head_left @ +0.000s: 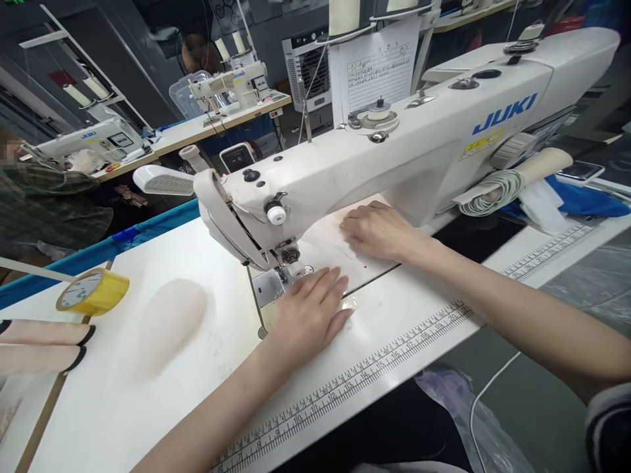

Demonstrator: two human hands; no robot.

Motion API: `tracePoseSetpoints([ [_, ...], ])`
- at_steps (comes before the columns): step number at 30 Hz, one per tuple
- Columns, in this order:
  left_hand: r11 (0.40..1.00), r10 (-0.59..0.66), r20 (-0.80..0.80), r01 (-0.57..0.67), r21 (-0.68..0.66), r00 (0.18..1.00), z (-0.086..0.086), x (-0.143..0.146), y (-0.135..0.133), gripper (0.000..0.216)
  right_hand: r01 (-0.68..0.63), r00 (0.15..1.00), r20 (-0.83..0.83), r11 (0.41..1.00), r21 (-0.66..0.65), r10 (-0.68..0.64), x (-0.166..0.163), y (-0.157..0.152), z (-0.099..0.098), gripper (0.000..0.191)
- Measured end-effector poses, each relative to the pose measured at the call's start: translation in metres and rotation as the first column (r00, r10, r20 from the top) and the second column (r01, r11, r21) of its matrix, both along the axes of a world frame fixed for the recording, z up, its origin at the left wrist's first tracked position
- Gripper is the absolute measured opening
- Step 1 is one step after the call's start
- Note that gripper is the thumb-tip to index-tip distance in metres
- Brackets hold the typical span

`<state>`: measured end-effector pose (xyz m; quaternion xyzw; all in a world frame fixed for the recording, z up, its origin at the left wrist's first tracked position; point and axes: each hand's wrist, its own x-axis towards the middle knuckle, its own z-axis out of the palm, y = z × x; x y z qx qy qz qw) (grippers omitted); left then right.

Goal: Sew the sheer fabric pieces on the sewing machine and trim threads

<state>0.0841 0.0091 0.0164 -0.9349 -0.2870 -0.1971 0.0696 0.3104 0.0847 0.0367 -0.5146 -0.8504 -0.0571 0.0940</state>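
A: The person's left hand lies flat, fingers spread, on a pale, nearly clear piece of material on the bench, just at five o'clock from the presser foot of the sewing machine.

B: And the right hand?

A: It rests palm down with the fingers loosely curled, at three o'clock from the needle area, under the machine's arm, pressing on a white sheet. Neither hand pinches anything; both only hold the work down.

B: Then the chief risk seems plain. The left fingertips sit close to the foot. If the machine ran while they crept toward eleven o'clock, a finger could meet the needle.

A: That is a fair judgement. The material looks slick too, and it blends with the white bench, so its edge is hard to see. Uneven pressure from the two hands could let it skew or pucker.

B: Anything else nearby that could interfere?

A: A roll of yellow tape sits well apart at nine o'clock, beside two pale padded pieces with dark trim. A printed ruler runs along the bench's near edge. None of these touches the work. Another person's sleeve shows far off at ten o'clock.
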Motion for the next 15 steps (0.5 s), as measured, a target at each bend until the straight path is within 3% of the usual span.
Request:
tracePoseSetpoints([
  [5, 0.981, 0.170, -0.019, -0.171, -0.088, 0.985, -0.012, 0.038, 0.031, 0.045, 0.112, 0.992, -0.055, 0.993, 0.021, -0.111, 0.000, 0.002, -0.003, 0.026],
  [10, 0.962, 0.248, -0.072, -0.255, -0.103, 0.966, -0.018, 0.061, 0.055, 0.057, 0.243, 0.963, -0.143, 0.967, 0.079, -0.230, 0.001, 0.000, -0.001, 0.033],
  [13, 0.956, 0.261, -0.054, -0.266, -0.125, 0.964, -0.020, 0.065, 0.063, 0.061, 0.208, 0.950, -0.251, 0.976, 0.059, -0.187, 0.004, -0.009, 0.009, 0.032],
  [15, 0.956, 0.245, -0.047, -0.250, -0.156, 0.968, -0.021, 0.065, 0.065, 0.057, 0.084, 0.918, -0.383, 0.994, -0.071, -0.105, 0.010, -0.018, 0.022, 0.025],
])
